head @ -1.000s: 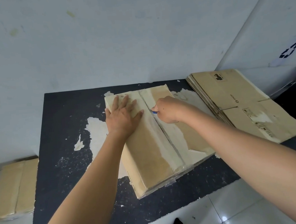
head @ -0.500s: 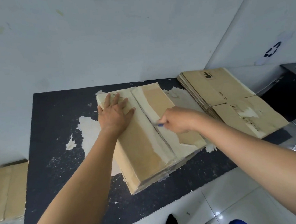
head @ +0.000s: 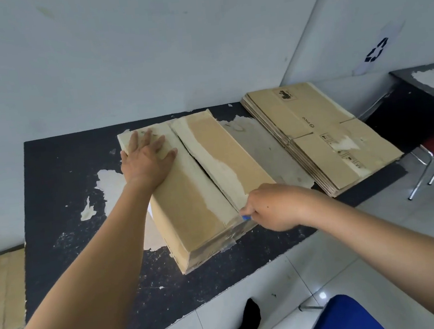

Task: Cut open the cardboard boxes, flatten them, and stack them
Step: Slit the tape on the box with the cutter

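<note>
Left hand [head: 147, 158]: lay flat, fingers spread, pressing on the far left flap of the box [head: 187, 202].
Right hand [head: 274, 206]: fingers curled round a small cutter [head: 246, 217], of which only a blue tip showed, at the near end of the centre seam [head: 205, 168].
Box: rested on the black table [head: 59, 181] between the two hands. The seam gaped along most of its length, and clear tape [head: 219, 244] wrapped the near edge.
Stack [head: 323, 137]: flattened boxes piled at the table's right end, near the box but apart from it.
Handling (a judgement): probably light and empty, stiff in the panels but giving at the flaps, and likely to slide unless pinned.
Hold (a judgement): a flat palm on one flap, clear of the blade's line, and free flap edges for opening.
</note>
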